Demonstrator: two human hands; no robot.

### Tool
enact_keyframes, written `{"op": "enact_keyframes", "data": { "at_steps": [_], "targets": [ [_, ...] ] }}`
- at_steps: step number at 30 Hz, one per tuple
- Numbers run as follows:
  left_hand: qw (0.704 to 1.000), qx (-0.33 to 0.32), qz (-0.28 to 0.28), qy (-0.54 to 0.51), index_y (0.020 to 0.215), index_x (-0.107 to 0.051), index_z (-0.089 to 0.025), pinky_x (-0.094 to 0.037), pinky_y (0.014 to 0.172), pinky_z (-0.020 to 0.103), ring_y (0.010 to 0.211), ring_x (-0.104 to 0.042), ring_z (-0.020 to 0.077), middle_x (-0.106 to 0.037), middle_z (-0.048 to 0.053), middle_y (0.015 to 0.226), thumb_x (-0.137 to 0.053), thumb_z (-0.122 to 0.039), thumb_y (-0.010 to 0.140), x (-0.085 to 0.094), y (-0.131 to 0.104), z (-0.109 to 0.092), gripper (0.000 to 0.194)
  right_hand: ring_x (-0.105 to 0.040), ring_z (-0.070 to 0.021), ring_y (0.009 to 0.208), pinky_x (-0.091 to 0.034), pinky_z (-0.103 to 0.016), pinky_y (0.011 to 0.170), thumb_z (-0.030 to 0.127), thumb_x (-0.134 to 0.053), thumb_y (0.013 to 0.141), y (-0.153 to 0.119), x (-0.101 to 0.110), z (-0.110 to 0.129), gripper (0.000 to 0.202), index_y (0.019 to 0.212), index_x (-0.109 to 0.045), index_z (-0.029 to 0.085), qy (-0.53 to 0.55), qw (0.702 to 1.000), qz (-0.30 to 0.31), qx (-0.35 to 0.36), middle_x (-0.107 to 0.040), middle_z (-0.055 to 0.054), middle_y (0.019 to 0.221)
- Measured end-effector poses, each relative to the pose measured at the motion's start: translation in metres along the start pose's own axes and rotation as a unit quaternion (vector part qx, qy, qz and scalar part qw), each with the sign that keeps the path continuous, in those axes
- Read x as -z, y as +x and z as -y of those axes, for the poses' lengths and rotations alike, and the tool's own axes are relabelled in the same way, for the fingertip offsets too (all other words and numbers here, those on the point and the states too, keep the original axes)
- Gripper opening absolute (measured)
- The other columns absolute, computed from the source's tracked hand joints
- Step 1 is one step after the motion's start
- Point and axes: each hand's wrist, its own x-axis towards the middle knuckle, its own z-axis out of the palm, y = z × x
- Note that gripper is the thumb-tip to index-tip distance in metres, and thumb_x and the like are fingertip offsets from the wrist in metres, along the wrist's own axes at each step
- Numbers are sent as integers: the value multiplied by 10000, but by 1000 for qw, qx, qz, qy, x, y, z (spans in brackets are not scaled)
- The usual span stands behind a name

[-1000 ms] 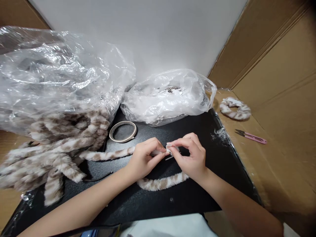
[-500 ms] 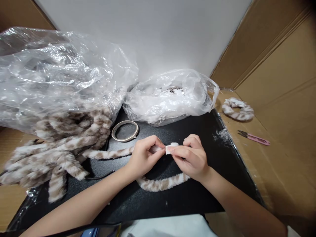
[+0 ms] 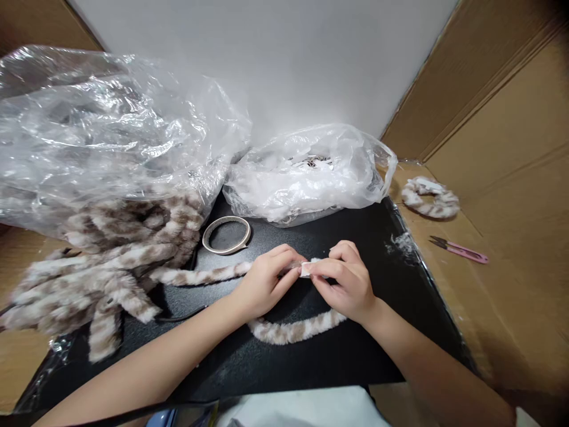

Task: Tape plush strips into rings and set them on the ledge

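Note:
A small white piece point(image 3: 306, 270), perhaps a label or bit of tape, shows between my two hands above the black tabletop. My right hand point(image 3: 347, 283) is closed in a pinch on it. Close against its other side, my left hand point(image 3: 269, 283) pinches too, with fingertips on what looks like the end of the furry strip point(image 3: 296, 331). This white and brown strip curves across the table below my hands, and its part under my right hand is hidden. Another furry length point(image 3: 200, 276) runs left from behind my left hand to the pile.
At left, a heap of furry strips point(image 3: 102, 273) spills from a large clear plastic bag point(image 3: 111, 124). A tape roll point(image 3: 226, 235) lies before a smaller bag point(image 3: 306, 178) of white tags. On cardboard at right are a furry ring point(image 3: 430, 197) and pink-handled thread snips point(image 3: 460, 249).
The fingers of my left hand have closed nearer to the white piece, and less of it shows. My right hand has barely moved. The view has shifted slightly.

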Motion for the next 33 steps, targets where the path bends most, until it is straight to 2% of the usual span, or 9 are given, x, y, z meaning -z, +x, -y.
{"op": "enact_keyframes", "data": {
  "at_steps": [7, 10, 12, 16, 20, 23, 29, 31, 33],
  "targets": [
    [996, 84, -7, 23, 865, -596, -156, -428, 681, 262, 728, -578, 158, -639, 29, 789, -465, -190, 910, -4, -2, -5, 142, -485, -145, 652, -418, -314, 653, 14, -625, 788, 0, -2, -1, 247, 880, -605, 242, 19, 1000, 6, -19, -518, 31, 673],
    [992, 124, -3, -19, 817, -599, -154, -399, 645, 243, 690, -539, 142, -608, 6, 735, -474, -235, 916, -3, -1, -6, 180, -487, -146, 649, -421, -314, 661, 25, -617, 800, -2, -3, -2, 233, 876, -598, 245, 21, 999, 15, -24, -506, 34, 661],
    [985, 152, 21, -76, 791, -594, -149, -385, 618, 229, 666, -509, 128, -579, -6, 709, -483, -289, 919, -1, 0, -4, 220, -481, -145, 645, -417, -314, 666, 30, -612, 802, -3, -4, -3, 227, 879, -589, 242, 22, 999, 24, -23, -503, 36, 655],
    [950, 205, 90, -219, 785, -576, -145, -325, 520, 195, 562, -420, 88, -494, -39, 636, -543, -389, 884, 3, 2, 0, 265, -469, -147, 651, -416, -319, 685, 20, -595, 777, -3, -3, -4, 256, 896, -568, 246, 30, 998, 48, -17, -507, 44, 644],
    [906, 258, 126, -310, 782, -566, -155, -207, 437, 187, 467, -300, 59, -413, -63, 587, -588, -461, 850, 3, 2, 5, 314, -473, -145, 645, -425, -320, 697, 7, -579, 739, -3, -2, -5, 302, 914, -540, 250, 54, 996, 63, -23, -547, 54, 648],
    [884, 271, 137, -356, 781, -577, -157, -210, 450, 192, 493, -320, 66, -433, -42, 617, -604, -483, 844, 1, 0, 11, 333, -492, -145, 654, -433, -326, 708, 15, -589, 725, -3, -1, -6, 318, 932, -532, 249, 64, 995, 76, -30, -571, 55, 659],
    [849, 269, 108, -442, 742, -625, -137, -347, 568, 202, 599, -437, 85, -525, 5, 685, -655, -438, 802, 0, 1, 16, 308, -522, -161, 698, -460, -349, 737, 33, -612, 727, -5, -1, -9, 317, 947, -538, 250, 62, 994, 80, -44, -613, 35, 712],
    [852, 275, 99, -434, 784, -644, -131, -347, 567, 195, 602, -445, 79, -539, 2, 696, -697, -410, 772, 2, 2, 15, 284, -531, -174, 727, -473, -359, 750, 25, -606, 730, -5, -2, -9, 333, 961, -540, 255, 59, 994, 78, -45, -626, 33, 712],
    [870, 281, 100, -393, 830, -645, -132, -308, 529, 184, 570, -414, 67, -515, -23, 661, -743, -385, 742, 4, 2, 14, 285, -537, -184, 748, -486, -365, 752, 15, -593, 733, -5, -2, -9, 349, 975, -541, 261, 59, 994, 76, -44, -631, 32, 713]
  ]
}}
